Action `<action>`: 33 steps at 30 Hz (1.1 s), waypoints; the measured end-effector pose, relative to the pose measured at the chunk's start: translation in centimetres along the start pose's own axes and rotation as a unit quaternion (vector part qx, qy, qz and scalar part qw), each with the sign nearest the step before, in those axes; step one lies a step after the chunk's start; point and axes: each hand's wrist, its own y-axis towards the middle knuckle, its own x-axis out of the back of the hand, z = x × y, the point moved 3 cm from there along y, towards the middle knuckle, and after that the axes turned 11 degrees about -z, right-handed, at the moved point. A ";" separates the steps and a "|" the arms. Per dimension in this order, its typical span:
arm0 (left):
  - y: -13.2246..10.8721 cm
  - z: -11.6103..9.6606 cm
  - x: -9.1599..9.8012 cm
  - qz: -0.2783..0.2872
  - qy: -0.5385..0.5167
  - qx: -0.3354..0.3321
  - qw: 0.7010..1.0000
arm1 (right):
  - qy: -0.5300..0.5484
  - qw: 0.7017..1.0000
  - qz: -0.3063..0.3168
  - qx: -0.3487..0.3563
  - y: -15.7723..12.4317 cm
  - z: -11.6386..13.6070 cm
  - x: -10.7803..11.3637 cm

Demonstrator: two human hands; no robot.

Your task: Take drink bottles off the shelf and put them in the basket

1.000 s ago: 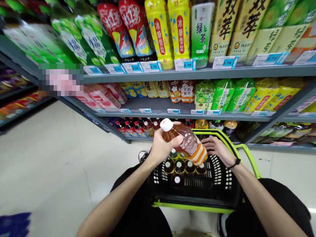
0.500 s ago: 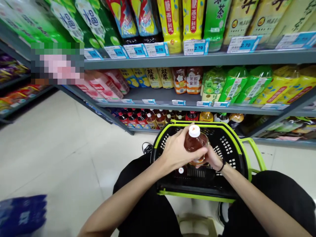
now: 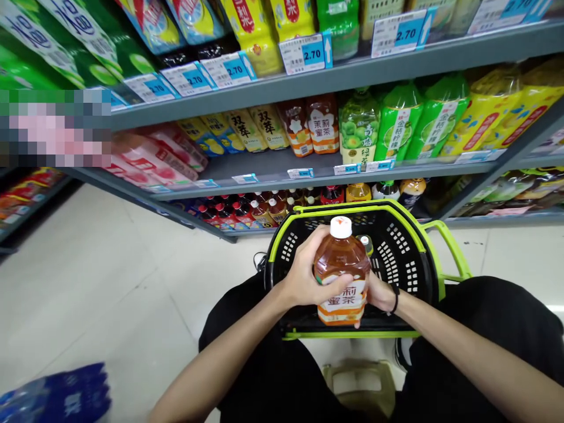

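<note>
Between my hands is a large bottle of jasmine honey tea (image 3: 341, 261), amber brown with a white cap and an orange and white label facing me. My left hand (image 3: 306, 270) wraps its left side, the thumb lying across the label. On the other side my right hand (image 3: 379, 292), with a dark band at the wrist, grips the bottle from behind and below; most of its fingers are hidden. The bottle is held upright, leaning a little, over a black shopping basket (image 3: 423, 258) with lime-green trim. Inside the basket a smaller bottle with a white cap (image 3: 365, 242) partly shows.
Shelves (image 3: 264, 88) of bottled drinks stand ahead, with price tags (image 3: 305, 54) along the edges. Two similar tea bottles (image 3: 323, 124) are on the middle shelf. A blue pack of bottles (image 3: 66, 393) lies on the floor at left. A low stool (image 3: 383, 376) is below the basket.
The tea bottle has been tipped so its label now faces me, and it appears larger and closer. Both hands keep hold of it. The view has shifted, moving the upper shelves up and left.
</note>
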 end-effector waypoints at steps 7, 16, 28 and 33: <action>-0.1 -0.3 -0.2 0.023 0.055 -0.012 0.998 | 0.061 0.997 -0.033 -0.040 -0.1 -0.7 0.7; -0.4 0.3 -0.2 0.020 0.047 -0.019 0.999 | 0.075 0.994 -0.038 -0.069 -0.4 -0.5 0.5; 0.0 1.2 1.0 -0.046 -0.057 0.108 0.991 | 0.207 0.974 -0.069 0.055 -0.5 1.7 -1.0; 1.1 2.7 2.0 -0.183 -0.127 0.230 0.947 | 0.279 0.958 0.011 0.059 -1.8 3.6 -2.1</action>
